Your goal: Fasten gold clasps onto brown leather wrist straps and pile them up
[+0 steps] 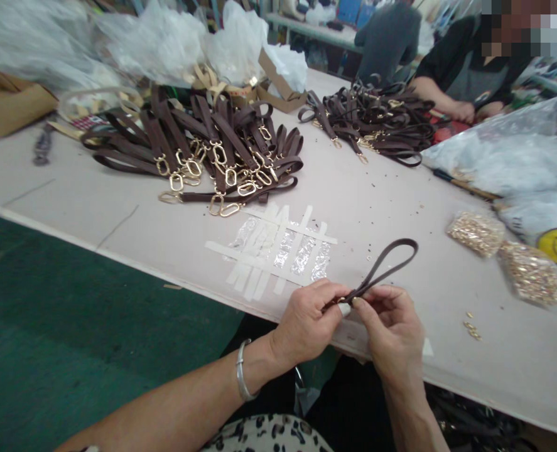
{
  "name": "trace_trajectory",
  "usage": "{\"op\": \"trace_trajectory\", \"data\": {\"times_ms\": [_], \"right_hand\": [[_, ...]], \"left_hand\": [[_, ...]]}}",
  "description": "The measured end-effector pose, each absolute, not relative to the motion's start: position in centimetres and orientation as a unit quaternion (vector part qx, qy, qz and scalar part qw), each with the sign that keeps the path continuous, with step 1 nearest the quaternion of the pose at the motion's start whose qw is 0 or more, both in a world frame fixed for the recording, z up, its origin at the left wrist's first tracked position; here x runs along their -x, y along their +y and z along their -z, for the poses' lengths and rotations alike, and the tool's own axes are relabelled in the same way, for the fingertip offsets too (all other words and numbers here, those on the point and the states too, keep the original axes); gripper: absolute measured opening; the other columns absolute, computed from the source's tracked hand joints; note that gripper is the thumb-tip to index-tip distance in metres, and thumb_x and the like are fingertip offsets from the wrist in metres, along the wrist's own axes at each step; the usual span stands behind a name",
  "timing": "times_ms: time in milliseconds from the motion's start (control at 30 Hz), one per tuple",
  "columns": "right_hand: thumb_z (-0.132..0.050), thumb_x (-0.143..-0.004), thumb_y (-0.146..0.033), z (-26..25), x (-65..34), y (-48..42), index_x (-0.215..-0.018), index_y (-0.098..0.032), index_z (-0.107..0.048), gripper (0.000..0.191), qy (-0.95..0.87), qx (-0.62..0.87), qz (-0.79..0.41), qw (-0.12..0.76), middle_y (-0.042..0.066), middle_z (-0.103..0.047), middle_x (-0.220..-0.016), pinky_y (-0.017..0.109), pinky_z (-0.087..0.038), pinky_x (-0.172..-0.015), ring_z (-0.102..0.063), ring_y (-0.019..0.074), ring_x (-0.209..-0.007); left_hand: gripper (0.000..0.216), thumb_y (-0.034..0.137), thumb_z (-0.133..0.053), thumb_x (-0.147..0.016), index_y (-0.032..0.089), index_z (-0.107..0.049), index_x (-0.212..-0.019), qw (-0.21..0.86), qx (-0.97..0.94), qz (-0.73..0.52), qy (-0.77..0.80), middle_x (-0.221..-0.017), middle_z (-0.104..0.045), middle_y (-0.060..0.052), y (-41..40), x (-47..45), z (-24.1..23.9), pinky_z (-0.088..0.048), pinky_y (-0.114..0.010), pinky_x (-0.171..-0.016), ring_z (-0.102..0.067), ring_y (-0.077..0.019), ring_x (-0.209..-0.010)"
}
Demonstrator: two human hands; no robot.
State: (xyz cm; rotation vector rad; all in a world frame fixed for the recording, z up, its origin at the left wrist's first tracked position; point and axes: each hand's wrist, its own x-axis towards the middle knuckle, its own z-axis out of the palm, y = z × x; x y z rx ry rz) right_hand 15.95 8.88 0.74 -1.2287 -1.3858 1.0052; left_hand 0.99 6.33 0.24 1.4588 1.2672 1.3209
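Close to the table's front edge I hold one dark brown leather wrist strap [387,262], its loop standing out away from me. My left hand [308,319] is closed round the strap's lower end, with a pale wrap on the thumb. Thumb and fingers of my right hand [394,323] pinch the strap just below the loop. The end between my hands is mostly covered, so any clasp there is hidden. Small gold fittings [472,329] lie on the table right of my right hand.
A heap of brown straps with gold rings [221,141] lies at the back left, another strap heap [367,119] farther right. Taped film [282,251] covers part of the table [174,232]. Bags of gold hardware [476,233] sit right. A co-worker [471,69] works across the table.
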Motion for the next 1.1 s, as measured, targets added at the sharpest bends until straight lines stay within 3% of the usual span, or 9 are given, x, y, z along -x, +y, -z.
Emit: {"op": "trace_trajectory", "data": {"times_ms": [133, 267, 400, 500, 667, 933, 1100], "right_hand": [[-0.082, -0.074, -0.032, -0.4, -15.9, 9.0, -0.096, -0.021, -0.058, 0.034, -0.536, 0.504, -0.453, 0.504, -0.001, -0.064, -0.082, 0.025, -0.054, -0.069, -0.064, 0.0139, -0.076], [-0.083, -0.075, -0.033, 0.1, -16.6, 8.0, -0.104, -0.023, -0.056, 0.041, -0.503, 0.499, -0.48, 0.516, -0.001, -0.066, -0.081, 0.025, -0.055, -0.068, -0.065, 0.014, -0.075], [-0.079, -0.08, -0.037, 0.8, -17.3, 6.4, -0.111, -0.023, -0.059, 0.039, -0.458, 0.521, -0.479, 0.538, 0.001, -0.07, -0.089, 0.022, -0.057, -0.07, -0.068, 0.0141, -0.079], [-0.077, -0.082, -0.039, 0.7, -17.4, 4.6, -0.118, -0.024, -0.063, 0.041, -0.46, 0.519, -0.495, 0.524, 0.006, -0.073, -0.106, 0.028, -0.059, -0.081, -0.07, 0.0198, -0.096], [-0.069, -0.089, -0.037, -0.6, -17.1, 0.5, -0.117, -0.025, -0.072, 0.031, -0.526, 0.512, -0.494, 0.466, 0.007, -0.073, -0.116, 0.037, -0.057, -0.094, -0.069, 0.0244, -0.105], [-0.068, -0.09, -0.038, 0.6, -19.1, -2.2, -0.119, -0.026, -0.072, 0.032, -0.393, 0.507, -0.534, 0.55, 0.005, -0.072, -0.117, 0.047, -0.047, -0.107, -0.065, 0.0252, -0.112], [-0.076, -0.082, -0.044, 1.9, -23.3, -3.9, -0.106, -0.024, -0.076, 0.032, -0.195, 0.483, -0.568, 0.637, 0.007, -0.075, -0.108, 0.047, -0.053, -0.098, -0.069, 0.0249, -0.103]], "left_hand": [[0.022, 0.007, -0.06, -0.084, 0.017, -0.073, -0.099, 0.404, -0.58, -0.505, 0.495, -0.085, -0.067, -0.002, 6.3, -0.9, -0.4, -0.045, -0.026, -0.074, -0.06, -0.015, -0.08], [0.01, 0.019, -0.068, -0.082, 0.016, -0.072, -0.09, 0.513, -0.5, -0.494, 0.493, -0.077, -0.067, 0.0, 6.2, -1.2, -1.3, -0.043, -0.023, -0.064, -0.057, -0.0127, -0.07], [0.015, 0.028, -0.073, -0.08, 0.014, -0.071, -0.085, 0.596, -0.409, -0.507, 0.469, -0.071, -0.066, 0.0, 5.6, -1.6, -2.0, -0.043, -0.023, -0.062, -0.056, -0.012, -0.065], [0.014, 0.028, -0.07, -0.083, 0.014, -0.072, -0.088, 0.577, -0.438, -0.504, 0.47, -0.074, -0.068, -0.001, 4.4, -1.8, -2.6, -0.043, -0.023, -0.062, -0.058, -0.0126, -0.066], [0.014, 0.015, -0.059, -0.089, 0.019, -0.071, -0.094, 0.462, -0.585, -0.482, 0.461, -0.098, -0.074, -0.004, 1.8, -2.5, -3.3, -0.049, -0.026, -0.083, -0.067, -0.0168, -0.09], [0.01, 0.019, -0.06, -0.089, 0.021, -0.069, -0.092, 0.421, -0.643, -0.445, 0.459, -0.091, -0.074, -0.003, 1.2, -6.7, -0.1, -0.052, -0.028, -0.077, -0.068, -0.0183, -0.084], [0.017, 0.02, -0.054, -0.094, 0.021, -0.07, -0.1, 0.498, -0.672, -0.356, 0.417, -0.096, -0.072, -0.003, 0.4, -11.7, -0.6, -0.052, -0.029, -0.082, -0.067, -0.0173, -0.089]]}}
